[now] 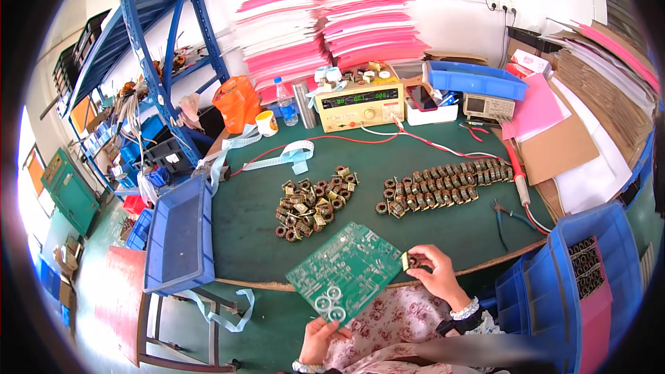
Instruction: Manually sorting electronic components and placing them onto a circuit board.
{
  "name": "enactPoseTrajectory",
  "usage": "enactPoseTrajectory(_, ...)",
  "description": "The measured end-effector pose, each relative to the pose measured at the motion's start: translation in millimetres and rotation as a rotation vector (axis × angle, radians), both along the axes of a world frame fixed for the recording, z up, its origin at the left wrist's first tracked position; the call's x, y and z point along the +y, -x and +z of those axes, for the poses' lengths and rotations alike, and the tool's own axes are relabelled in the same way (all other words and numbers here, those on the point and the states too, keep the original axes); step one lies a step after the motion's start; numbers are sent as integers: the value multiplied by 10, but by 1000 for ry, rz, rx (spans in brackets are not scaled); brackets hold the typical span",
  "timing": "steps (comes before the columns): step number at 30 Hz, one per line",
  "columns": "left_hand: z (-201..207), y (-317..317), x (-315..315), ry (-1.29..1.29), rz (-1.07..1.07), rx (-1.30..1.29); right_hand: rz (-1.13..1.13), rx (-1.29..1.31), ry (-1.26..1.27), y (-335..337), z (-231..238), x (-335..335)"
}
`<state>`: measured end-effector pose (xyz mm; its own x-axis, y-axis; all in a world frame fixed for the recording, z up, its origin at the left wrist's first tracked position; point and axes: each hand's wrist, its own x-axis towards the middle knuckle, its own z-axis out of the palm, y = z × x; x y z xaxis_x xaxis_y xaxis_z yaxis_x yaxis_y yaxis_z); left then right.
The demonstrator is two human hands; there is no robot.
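Note:
A green circuit board is tilted over the near edge of the table. My left hand is closed on its near corner, beside several white rings on the board. My right hand pinches a small toroidal coil with a pale base, just off the board's right corner. Beyond the board lies a loose heap of similar coils. Farther right, more coils stand in neat rows on the green mat.
Pliers and a red-handled soldering iron lie at the right. A yellow bench instrument stands at the back, its red and white leads crossing the mat. Blue bins flank the table; a bottle and cup stand behind.

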<state>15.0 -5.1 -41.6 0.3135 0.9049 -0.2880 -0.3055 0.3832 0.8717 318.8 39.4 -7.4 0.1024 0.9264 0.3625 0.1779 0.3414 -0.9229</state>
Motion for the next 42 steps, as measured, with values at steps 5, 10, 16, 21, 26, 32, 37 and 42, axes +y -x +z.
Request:
enactPoseTrajectory(5,347,-134,-335,-7,187,58,55,-250,4,0,90,6)
enactPoseTrajectory(10,413,-284,-439,-29,279,12,153,-270,38,-112,148,89)
enactPoseTrajectory(16,-25,-114,-558,103,368,-182,148,-483,-42,-54,333,171)
enactPoseTrajectory(21,-92,-102,-582,110,395,-55,217,-689,-43,86,498,181)
enactPoseTrajectory(26,-96,-92,-539,133,356,90,270,-453,113,38,439,234)
enactPoseTrajectory(32,-123,-170,-107,73,180,205,250,39,168,-175,156,240)
enactPoseTrajectory(37,-75,-235,17,-14,69,266,-582,-186,-118,-1074,528,409)
enactPoseTrajectory(42,4,-239,39,-115,55,323,-782,-634,87,-2049,138,562)
